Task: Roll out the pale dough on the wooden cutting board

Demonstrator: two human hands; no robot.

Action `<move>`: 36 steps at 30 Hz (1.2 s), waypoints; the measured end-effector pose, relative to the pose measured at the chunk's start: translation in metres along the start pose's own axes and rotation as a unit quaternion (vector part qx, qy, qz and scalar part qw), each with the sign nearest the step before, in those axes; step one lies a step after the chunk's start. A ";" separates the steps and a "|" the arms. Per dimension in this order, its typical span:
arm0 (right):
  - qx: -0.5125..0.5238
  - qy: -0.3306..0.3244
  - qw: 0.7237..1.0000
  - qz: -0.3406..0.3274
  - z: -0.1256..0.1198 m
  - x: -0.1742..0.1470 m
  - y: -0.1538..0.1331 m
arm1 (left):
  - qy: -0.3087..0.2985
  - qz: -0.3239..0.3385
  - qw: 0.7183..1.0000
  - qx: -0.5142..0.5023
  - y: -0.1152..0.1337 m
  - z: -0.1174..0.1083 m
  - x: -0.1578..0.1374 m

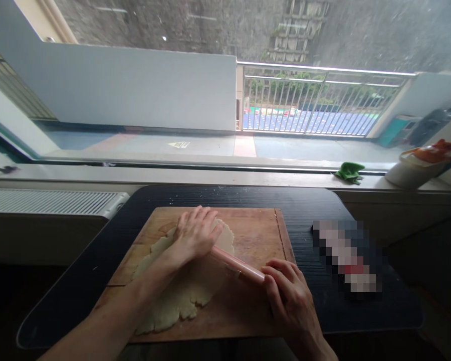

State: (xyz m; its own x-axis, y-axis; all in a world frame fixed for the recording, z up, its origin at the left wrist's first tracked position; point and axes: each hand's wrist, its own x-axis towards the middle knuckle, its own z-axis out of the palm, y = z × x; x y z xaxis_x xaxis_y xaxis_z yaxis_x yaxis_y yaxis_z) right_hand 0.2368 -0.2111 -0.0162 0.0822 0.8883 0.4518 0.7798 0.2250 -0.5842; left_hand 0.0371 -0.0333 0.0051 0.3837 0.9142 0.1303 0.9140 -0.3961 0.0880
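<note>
A sheet of pale dough [188,291], rolled thin with ragged edges, covers the left and middle of a wooden board [255,225]. Across the dough, slanting down to the right, lies a smooth pinkish rolling pin [240,264]. My left hand [196,231] is over its far left end, palm down, with the fingers bent over it and hiding that end. The near right end is in my right hand [291,291], whose fingers curl around it. Part of the dough is behind my left forearm.
The board rests on a dark table [304,210] with rounded corners. To its right lies a pixelated flat item [346,255]. Behind the table, a windowsill holds a green cloth-like item [349,172] and a pale bucket [413,169]. A white radiator [52,201] stands at left.
</note>
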 end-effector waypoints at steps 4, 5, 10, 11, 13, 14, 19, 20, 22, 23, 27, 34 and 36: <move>0.013 0.026 0.999 0.014 0.003 0.000 0.002 | -0.015 -0.012 1.000 -0.024 0.016 0.005 0.041; 0.013 0.032 0.999 0.017 0.004 0.000 0.003 | -0.013 -0.010 0.999 -0.030 0.021 0.006 0.051; 0.003 0.061 0.998 0.015 0.005 0.000 0.002 | 0.009 0.001 0.999 -0.031 0.028 0.004 0.059; 0.003 0.060 0.998 0.013 0.004 0.000 0.002 | 0.017 0.006 0.999 -0.028 0.025 0.003 0.050; 0.004 0.054 0.998 0.010 0.003 0.000 0.001 | 0.032 0.006 0.999 -0.016 0.015 0.002 0.029; 0.005 0.049 0.999 0.007 0.002 0.000 0.001 | 0.033 0.001 0.999 -0.010 0.010 0.002 0.019; 0.003 0.006 1.000 -0.006 0.000 0.001 0.002 | 0.002 -0.024 1.000 -0.006 0.003 0.004 0.010; 0.003 0.008 1.000 -0.003 0.000 0.001 0.003 | -0.001 -0.027 1.000 -0.014 0.006 0.005 0.018; 0.005 0.023 1.000 0.007 0.001 0.001 0.003 | 0.004 -0.025 0.999 -0.031 0.016 0.007 0.040; 0.006 0.032 0.999 0.013 0.002 0.001 0.003 | 0.007 -0.024 0.999 -0.040 0.022 0.008 0.052; 0.003 0.055 0.998 0.028 0.004 0.000 0.002 | -0.010 -0.024 0.998 -0.057 0.040 0.008 0.081; -0.005 0.046 0.999 -0.002 0.002 0.001 0.001 | 0.078 0.015 0.996 -0.037 0.012 -0.003 0.010; 0.005 0.033 0.999 -0.010 0.001 0.001 0.002 | 0.092 0.077 0.992 -0.032 0.000 -0.007 -0.018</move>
State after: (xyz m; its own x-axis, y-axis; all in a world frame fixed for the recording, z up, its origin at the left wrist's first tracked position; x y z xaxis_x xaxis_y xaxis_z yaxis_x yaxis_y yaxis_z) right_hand 0.2382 -0.2092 -0.0176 0.1084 0.8555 0.5064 0.7753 0.2460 -0.5816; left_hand 0.0297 -0.0503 0.0093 0.4821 0.8135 0.3253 0.8336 -0.5402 0.1153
